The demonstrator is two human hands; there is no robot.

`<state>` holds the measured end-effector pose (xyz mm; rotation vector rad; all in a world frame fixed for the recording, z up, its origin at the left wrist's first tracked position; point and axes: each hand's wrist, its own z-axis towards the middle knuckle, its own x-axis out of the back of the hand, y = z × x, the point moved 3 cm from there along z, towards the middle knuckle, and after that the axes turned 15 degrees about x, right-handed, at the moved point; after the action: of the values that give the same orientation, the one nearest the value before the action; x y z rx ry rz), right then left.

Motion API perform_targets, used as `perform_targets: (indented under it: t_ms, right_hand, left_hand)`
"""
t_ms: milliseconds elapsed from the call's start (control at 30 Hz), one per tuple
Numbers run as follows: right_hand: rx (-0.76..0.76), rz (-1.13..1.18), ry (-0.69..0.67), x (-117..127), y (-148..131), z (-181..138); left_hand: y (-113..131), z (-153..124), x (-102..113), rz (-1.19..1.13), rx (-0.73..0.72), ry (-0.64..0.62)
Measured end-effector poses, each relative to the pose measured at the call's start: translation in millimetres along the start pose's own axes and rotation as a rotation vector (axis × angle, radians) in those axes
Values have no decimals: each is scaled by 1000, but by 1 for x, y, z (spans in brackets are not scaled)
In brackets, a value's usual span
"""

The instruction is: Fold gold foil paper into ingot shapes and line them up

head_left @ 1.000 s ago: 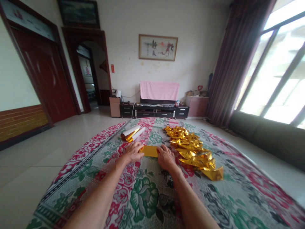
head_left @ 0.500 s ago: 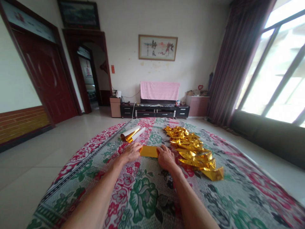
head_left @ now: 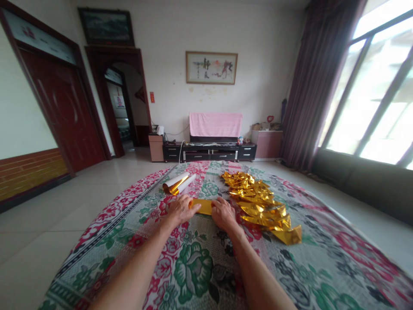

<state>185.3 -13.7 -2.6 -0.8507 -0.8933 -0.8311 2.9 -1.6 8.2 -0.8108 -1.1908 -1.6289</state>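
Observation:
A flat strip of gold foil paper [head_left: 204,207] lies on the floral cloth between my two hands. My left hand [head_left: 182,209] grips its left end, with the thumb stretched along the near edge. At the other end my right hand [head_left: 223,212] has its fingers curled on the paper. Both ends of the strip are hidden under the fingers. To the right of my right hand spreads a pile of folded gold foil pieces [head_left: 258,199]. Beyond my left hand sit loosely curled sheets of foil paper [head_left: 178,183], white on one side and gold on the other.
The round table wears a floral tablecloth [head_left: 193,262]. Past its far edge stands a low black cabinet [head_left: 211,154] with a pink cloth [head_left: 215,124] draped over something on it. A curtain [head_left: 305,86] and window are at the right, a dark red door [head_left: 61,103] at the left.
My left thumb has moved right along the strip's near edge. Both hands still hold the ends of the gold paper. The camera view has shifted slightly.

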Motion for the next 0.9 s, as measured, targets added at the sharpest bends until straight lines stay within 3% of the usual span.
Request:
perform_targets:
  t_ms: [233, 467, 900]
  right_hand:
    - [-15, -12, 80, 13, -18, -7]
    - [29, -48, 121, 11, -23, -12]
    - [31, -25, -52, 4, -7, -5]
  left_hand:
    - [17, -16, 5, 114, 50, 92]
    - [21, -20, 8, 119, 65, 82]
    - [0, -4, 5, 16, -15, -45]
